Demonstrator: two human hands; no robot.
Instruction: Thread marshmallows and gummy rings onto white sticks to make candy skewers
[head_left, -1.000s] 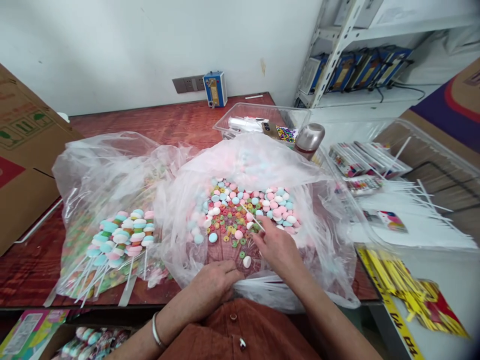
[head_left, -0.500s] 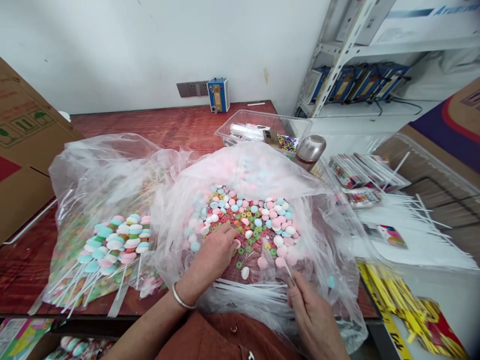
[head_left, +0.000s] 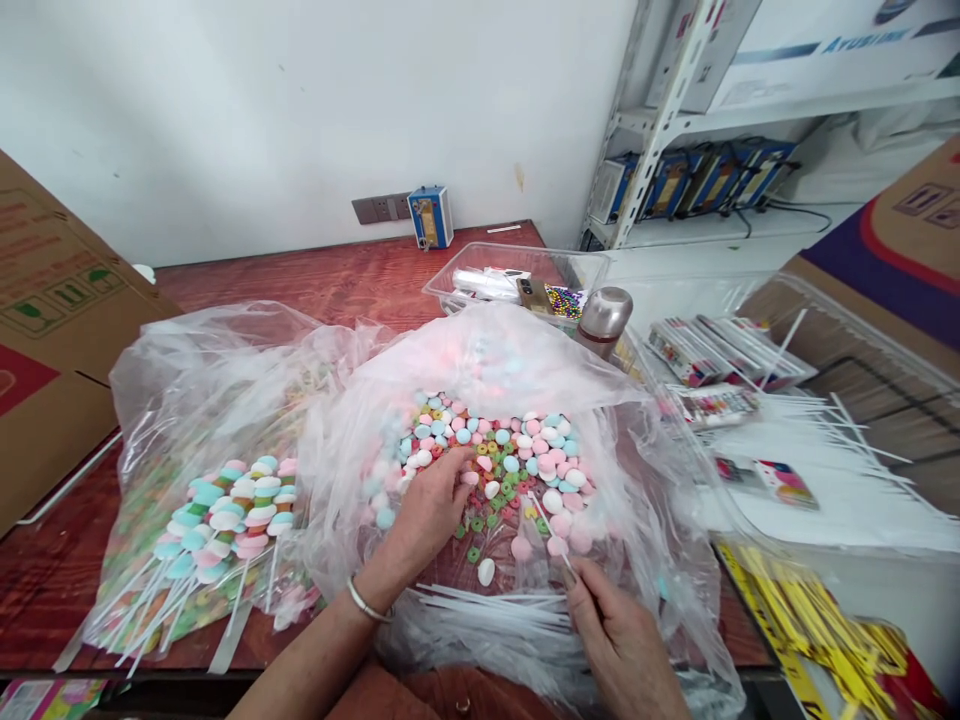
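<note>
My left hand (head_left: 437, 497) is closed at the fingertips on a pink marshmallow (head_left: 469, 478), above the loose candies in an opened clear plastic bag (head_left: 480, 380). Pink, blue and white marshmallows (head_left: 553, 462) lie there among small coloured gummy rings (head_left: 491, 520). With my right hand (head_left: 611, 625) I pinch the lower end of a thin white stick (head_left: 550, 525), tilted up and left, its bare tip over the candies. Several more white sticks (head_left: 499, 612) lie across the bag just in front of me. Finished marshmallow skewers (head_left: 225, 515) rest on another bag at the left.
Cardboard boxes flank the red wooden table (head_left: 300, 270), one box (head_left: 52, 330) at the left. Behind the bag stand a clear tray (head_left: 517, 265) and a metal flask (head_left: 604, 318). Right of it are a clear bin of white sticks (head_left: 817, 440) and yellow ties (head_left: 817, 620).
The view has tilted up slightly. My right hand has brought the stick inward, its tip now higher over the candies. My left hand keeps its hold on the pink marshmallow.
</note>
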